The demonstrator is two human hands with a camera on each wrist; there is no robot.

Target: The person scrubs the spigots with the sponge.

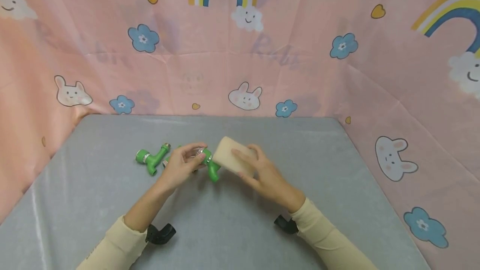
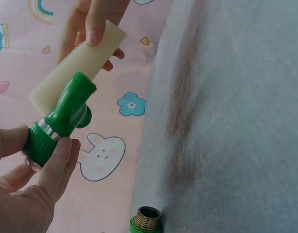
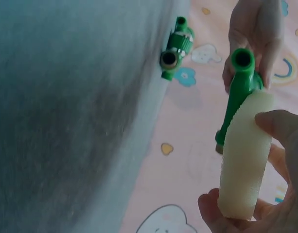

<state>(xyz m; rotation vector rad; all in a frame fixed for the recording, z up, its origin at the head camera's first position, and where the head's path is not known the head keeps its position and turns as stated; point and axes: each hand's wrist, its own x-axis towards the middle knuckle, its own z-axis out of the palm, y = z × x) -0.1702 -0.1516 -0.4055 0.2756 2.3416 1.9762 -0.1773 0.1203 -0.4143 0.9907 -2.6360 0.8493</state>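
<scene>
Two green taps here: the left hand point(image 1: 183, 162) pinches one green tap point(image 1: 211, 166) just above the grey worktop point(image 1: 225, 228), and the right hand point(image 1: 262, 174) grips a beige sponge point(image 1: 230, 159) pressed against that tap. The second tap point(image 1: 151, 159) lies on the worktop, left of the held one.

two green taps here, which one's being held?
The green tap nearer the sponge, gripped by the left hand. The other tap lies untouched on the grey table.

Grey table point(image 1: 93, 203) before pink cartoon-print backdrop cloth point(image 1: 300, 74).
</scene>
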